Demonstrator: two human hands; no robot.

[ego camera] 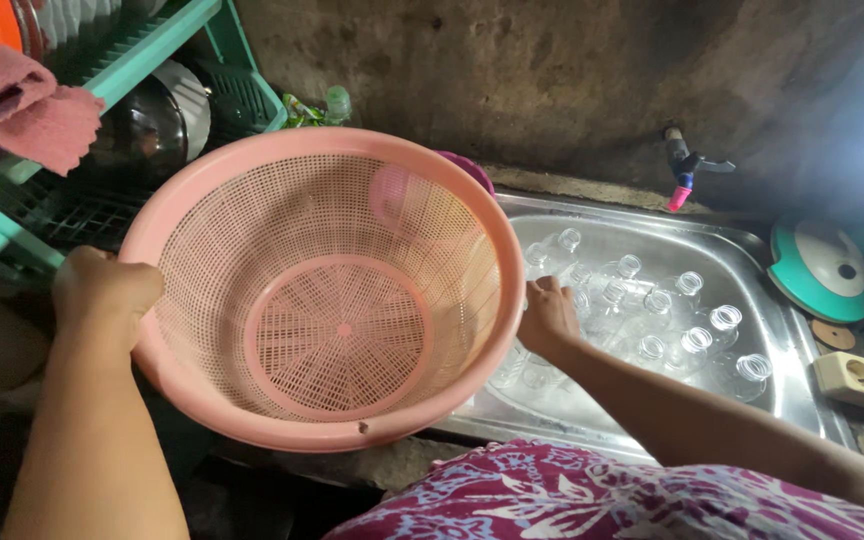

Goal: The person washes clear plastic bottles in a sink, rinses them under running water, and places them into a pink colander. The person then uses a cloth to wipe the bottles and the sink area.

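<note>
Only the head view here, so everything's placed off the sink (752, 250). Big pink basket (322, 290), mesh all over, is held up tilted toward the camera, hanging over the sink's left edge and covering that end of it. Left hand (102, 295) is curled tight round the basket's left rim, fingers wrapped over the edge. Right hand (547, 315) is on the right rim, fingers folded round it too, with the forearm crossing over the sink's near edge.

Inside the sink, right of the basket, there's a bunch of clear bottles (672, 320) lying jumbled together, open mouths facing up and out. Some show blurry through the mesh as well.

Behind the sink on the wall sits a tap (685, 170) with a pink spout. Right of the sink is a teal lid (822, 270), and near that a cream power strip (862, 380). Left of the sink stands a green rack (102, 90) with a pink cloth (22, 110) draped over it and a shiny metal pot (142, 135) tucked inside.
</note>
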